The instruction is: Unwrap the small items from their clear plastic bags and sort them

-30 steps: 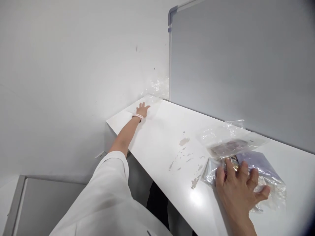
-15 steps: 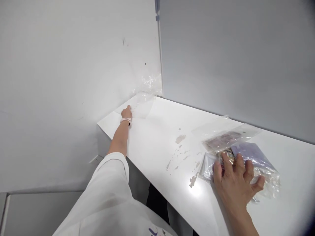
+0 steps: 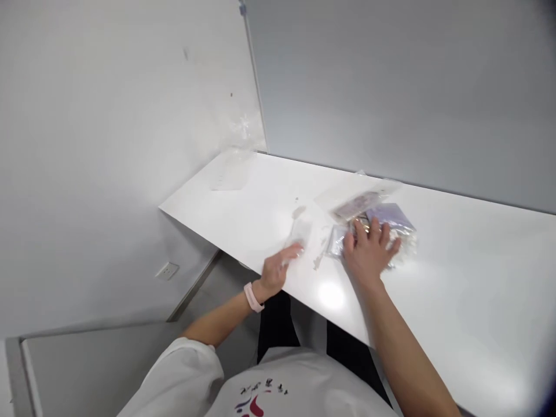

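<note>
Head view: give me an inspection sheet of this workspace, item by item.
Surface: white table, finish chipped in patches near the front edge.
Job's things: pile of clear plastic bags with purple and brown contents, lying flat under the right hand; thin clear bag, blurred, at the left hand's fingertips.
Clutter: empty clear bags in the far corner.
Grippers: right hand open, palm down on the pile; left hand's grip unclear from blur, pink wristband.
Cables: nothing seen.
Surroundings: white wall with socket; grey whiteboard behind the table.
</note>
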Motion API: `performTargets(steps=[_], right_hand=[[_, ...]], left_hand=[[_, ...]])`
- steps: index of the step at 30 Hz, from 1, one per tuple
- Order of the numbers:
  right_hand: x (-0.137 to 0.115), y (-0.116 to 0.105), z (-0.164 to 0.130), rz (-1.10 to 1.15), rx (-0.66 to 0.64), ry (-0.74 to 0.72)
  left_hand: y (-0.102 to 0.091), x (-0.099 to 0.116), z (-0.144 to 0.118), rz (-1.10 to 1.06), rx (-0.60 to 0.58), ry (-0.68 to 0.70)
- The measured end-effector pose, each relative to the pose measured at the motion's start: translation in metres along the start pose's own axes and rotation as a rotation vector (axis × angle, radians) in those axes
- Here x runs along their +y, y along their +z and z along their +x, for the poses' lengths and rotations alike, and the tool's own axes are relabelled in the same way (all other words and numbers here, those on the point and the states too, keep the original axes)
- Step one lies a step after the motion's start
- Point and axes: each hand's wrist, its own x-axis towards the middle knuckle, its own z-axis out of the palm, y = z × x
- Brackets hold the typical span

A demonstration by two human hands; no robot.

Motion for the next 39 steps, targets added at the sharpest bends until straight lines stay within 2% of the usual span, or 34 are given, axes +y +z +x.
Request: performTargets(steps=[2,4,6,8,10,13,15,18,19,20,21,23,26,28,30,33,36,39], right_hand=[[0.003,-0.001,0.004,-0.006,-0.019,0.005],[0.004,-0.008,0.005,0.029,-0.017,0.008],[0.002,-0.022,-0.003,0.129,-0.002,-0.006],[-0.003,-0.04,-0.025,0.292,0.023,0.0],[-0.008,-0.061,-0.059,0.506,-0.026,0.111],[-0.014,-0.094,-0.107,0.885,-0.284,0.505],[-0.015,-0.114,-0.124,1.126,-0.512,0.704],[-0.012,-0.139,-0.126,1.368,-0.835,0.767],[-0.008,-0.145,-0.123,1.405,-0.879,0.761],[-0.001,-0.151,-0.12,1.422,-0.861,0.76],[0.009,-0.155,-0.115,1.423,-0.788,0.763],[0.036,-0.163,-0.104,1.397,-0.544,0.777],[0.089,-0.174,-0.084,1.267,-0.11,0.803],[0.121,-0.18,-0.073,1.188,0.048,0.811],[0.143,-0.185,-0.068,1.216,-0.013,0.818],[0.156,-0.188,-0.072,1.367,-0.167,0.787],[0.155,-0.188,-0.082,1.498,-0.163,0.733],[0.154,-0.188,-0.09,1.64,-0.131,0.708]], left_hand=[[0.024,0.017,-0.021,-0.098,-0.165,0.089],[0.033,0.029,-0.032,-0.119,-0.219,0.096],[0.035,0.038,-0.038,-0.133,-0.193,0.044],[0.036,0.048,-0.047,-0.161,-0.125,-0.026],[0.041,0.061,-0.061,-0.197,-0.037,-0.074],[0.057,0.084,-0.087,-0.239,0.039,-0.071],[0.07,0.102,-0.099,-0.253,-0.01,-0.012],[0.087,0.128,-0.103,-0.242,-0.156,0.119],[0.091,0.135,-0.102,-0.224,-0.191,0.153],[0.095,0.141,-0.099,-0.197,-0.213,0.178],[0.098,0.146,-0.096,-0.164,-0.221,0.192],[0.104,0.153,-0.092,-0.088,-0.212,0.185],[0.113,0.153,-0.089,-0.004,-0.228,0.093],[0.12,0.151,-0.086,0.013,-0.273,0.027],[0.129,0.151,-0.079,-0.001,-0.323,-0.02],[0.149,0.163,-0.057,-0.041,-0.401,-0.075],[0.18,0.186,-0.031,-0.033,-0.5,-0.05],[0.22,0.203,-0.014,0.032,-0.616,0.013]])
